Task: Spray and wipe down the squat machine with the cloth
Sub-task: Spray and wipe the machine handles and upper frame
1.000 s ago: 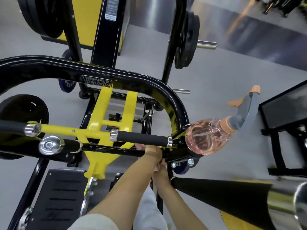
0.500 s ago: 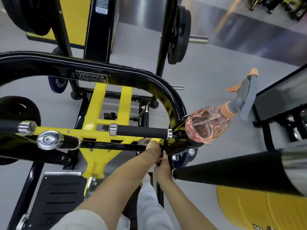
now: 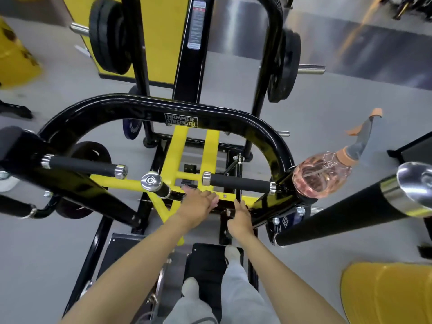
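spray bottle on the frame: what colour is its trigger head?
Grey trigger head with orange lever, nozzle tip and collar, on the clear pink spray bottle. Head view.

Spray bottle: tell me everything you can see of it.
The spray bottle has a round, clear pink-tinted body that looks plastic, an orange collar, a grey spray head and an orange trigger and tip. It rests on the right end of the black frame, leaning with its head up and to the right. The left hand and right hand do not touch it.
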